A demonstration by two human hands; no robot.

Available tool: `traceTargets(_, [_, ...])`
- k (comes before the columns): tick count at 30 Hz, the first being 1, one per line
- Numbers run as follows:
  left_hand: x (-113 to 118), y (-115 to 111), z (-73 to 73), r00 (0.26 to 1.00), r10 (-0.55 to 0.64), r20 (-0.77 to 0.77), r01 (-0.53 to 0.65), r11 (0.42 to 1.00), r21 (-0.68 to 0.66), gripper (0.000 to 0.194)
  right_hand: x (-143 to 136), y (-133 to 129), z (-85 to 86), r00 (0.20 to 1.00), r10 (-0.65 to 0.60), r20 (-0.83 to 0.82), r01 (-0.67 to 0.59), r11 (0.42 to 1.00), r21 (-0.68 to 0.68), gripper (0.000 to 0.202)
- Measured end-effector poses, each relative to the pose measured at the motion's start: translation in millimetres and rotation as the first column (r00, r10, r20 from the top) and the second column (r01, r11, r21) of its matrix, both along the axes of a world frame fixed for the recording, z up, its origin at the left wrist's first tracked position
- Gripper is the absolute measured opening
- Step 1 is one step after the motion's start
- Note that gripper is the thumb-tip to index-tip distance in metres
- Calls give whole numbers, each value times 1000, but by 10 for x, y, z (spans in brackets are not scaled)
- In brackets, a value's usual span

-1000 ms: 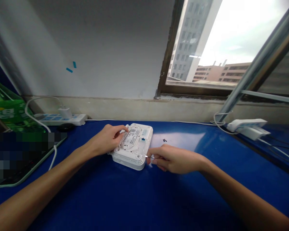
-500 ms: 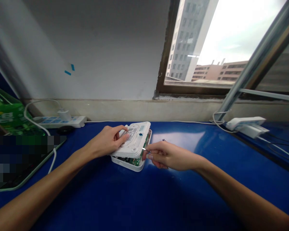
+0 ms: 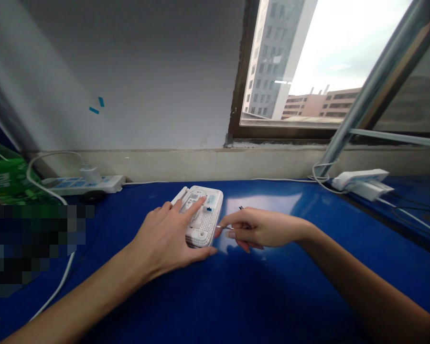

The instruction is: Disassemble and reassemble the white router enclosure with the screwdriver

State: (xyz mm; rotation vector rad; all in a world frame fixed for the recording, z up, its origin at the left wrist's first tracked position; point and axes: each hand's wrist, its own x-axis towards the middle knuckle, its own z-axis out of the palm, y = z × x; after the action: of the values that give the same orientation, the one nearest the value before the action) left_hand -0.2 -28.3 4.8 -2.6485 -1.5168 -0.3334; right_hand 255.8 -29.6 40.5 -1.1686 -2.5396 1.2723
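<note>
A glossy blue counter (image 3: 236, 306) under a window (image 3: 290, 131); a white power strip (image 3: 111, 184) lies at its far left edge; the left hand (image 3: 161, 239) is spread wide open over a flat white case (image 3: 217, 210), fingers across its upper face and thumb along the near edge, resting on it rather than closed around it; the right hand (image 3: 268, 227), just beside the case's right side, is pinched nearly shut around a thin metal tool (image 3: 225, 228), whose tip is at or very near that side; the case lies on the counter, midway across and towards the back, its perforated cover (image 3: 208, 223) in place over the body; a dark band (image 3: 195, 245) along the near edge suggests the halves are not fully pressed together, though whether any catch is free cannot be told; the cover has not been taken off; a small blue tab (image 3: 209, 209) sits on it; tiny dark pieces (image 3: 241, 208) lie beyond the right hand, too small to identify.
</note>
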Motion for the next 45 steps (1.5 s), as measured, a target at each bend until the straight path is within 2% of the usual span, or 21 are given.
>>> traceTargets(3, [20, -31, -62, 1000, 6, -2, -6, 1000, -15, 98, 124, 58, 32, 998, -68, 3, 68, 997, -45, 30])
traceTargets(6, [-108, 28, 47, 998, -58, -10, 55, 982, -178, 100, 206, 121, -2, 954, -291, -74, 291, 957, -11, 40])
traceTargets(9, [-339, 153, 219, 979, -200, -23, 174, 896, -408, 109, 210, 149, -61, 887, -439, -144, 444, 896, 2, 62])
traceTargets(11, [-465, 234, 286, 969, -245, -16, 210, 861, -464, 112, 179, 146, -92, 870, -474, -137, 479, 878, 4, 71])
traceTargets(13, [-519, 284, 297, 971, -239, -15, 211, 880, -425, 108, 140, 138, -122, 863, -492, -113, 495, 869, -5, 74])
traceTargets(16, [-483, 291, 253, 971, -236, 42, 236, 908, -346, 107, 91, 151, -200, 863, -492, -115, 497, 868, 10, 73])
traceTargets(20, [-396, 272, 192, 962, -246, 121, 272, 911, -311, 106, 42, 231, -394, 872, -446, -201, 480, 861, 170, 67])
traceTargets(21, [-384, 276, 178, 962, -243, 127, 270, 917, -293, 107, 31, 253, -444, 876, -433, -214, 476, 847, 236, 67])
traceTargets(24, [-364, 301, 132, 964, -237, 120, 258, 941, -220, 109, 5, 298, -547, 878, -430, -212, 478, 757, 446, 60])
traceTargets(26, [-355, 315, 105, 968, -229, 102, 245, 951, -188, 108, 3, 297, -558, 874, -440, -207, 481, 719, 501, 57])
traceTargets(29, [-345, 319, 86, 972, -223, 76, 233, 956, -177, 107, 26, 247, -485, 895, -410, -178, 441, 743, 504, 55])
traceTargets(33, [-347, 321, 101, 976, -211, 60, 219, 957, -192, 107, 61, 150, -303, 945, -327, -21, 285, 789, 544, 50])
traceTargets(36, [-372, 337, 118, 976, -208, 58, 216, 956, -199, 107, 82, 129, -239, 939, -341, 48, 275, 827, 490, 52])
traceTargets(40, [-406, 365, 112, 975, -210, 72, 221, 954, -202, 106, 126, 191, -333, 928, -371, 15, 350, 887, 303, 51])
traceTargets(42, [-406, 373, 94, 975, -206, 83, 219, 956, -196, 106, 139, 231, -401, 919, -394, -6, 381, 886, 265, 44])
traceTargets(45, [-389, 378, 58, 973, -208, 100, 223, 959, -175, 107, 121, 269, -454, 899, -436, -33, 426, 856, 293, 34])
